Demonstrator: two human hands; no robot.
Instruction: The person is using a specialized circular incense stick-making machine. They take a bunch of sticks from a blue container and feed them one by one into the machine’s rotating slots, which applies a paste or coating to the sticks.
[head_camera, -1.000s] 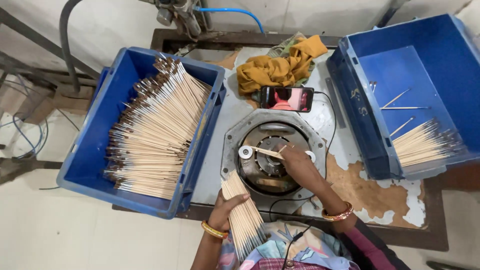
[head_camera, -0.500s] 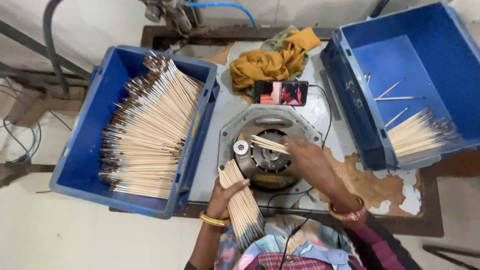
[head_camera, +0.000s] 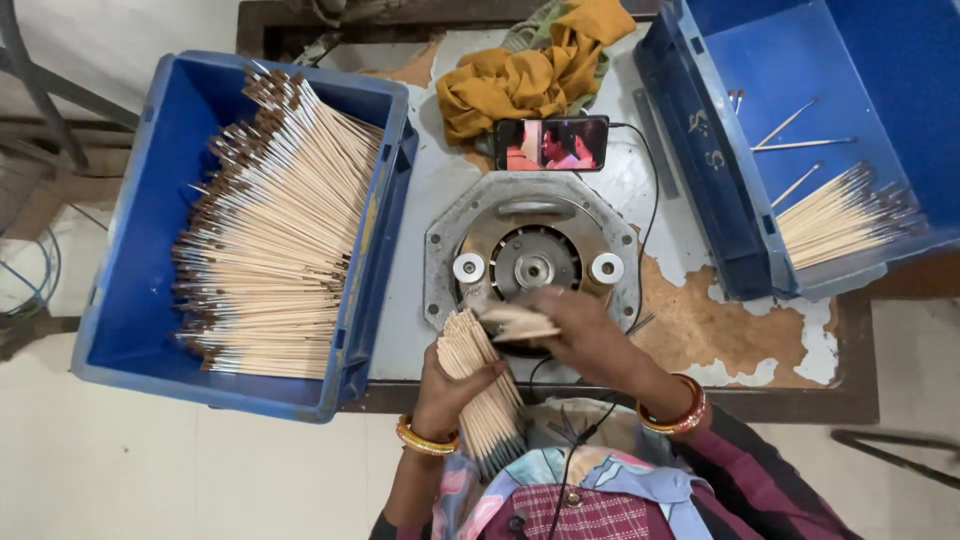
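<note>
My left hand (head_camera: 447, 389) grips a thick bundle of thin wooden brush sticks (head_camera: 487, 385), fanned and pointing up toward the round metal machine (head_camera: 531, 262). My right hand (head_camera: 582, 332) hovers over the machine's near rim and pinches a few blurred sticks (head_camera: 518, 323) pulled from the bundle's top. Both wrists wear gold bangles. The machine's centre hub and two white rollers show uncovered.
A blue crate (head_camera: 130, 300) at left holds several rows of brushes with dark tips. A second blue crate (head_camera: 740, 180) at right holds a smaller pile. A phone (head_camera: 551, 143) playing video and a mustard cloth (head_camera: 520, 75) lie behind the machine on the worn table (head_camera: 760, 350).
My right hand has drawn back from the machine's centre to the bundle in my left hand, leaving the hub uncovered. The camera has moved closer.
</note>
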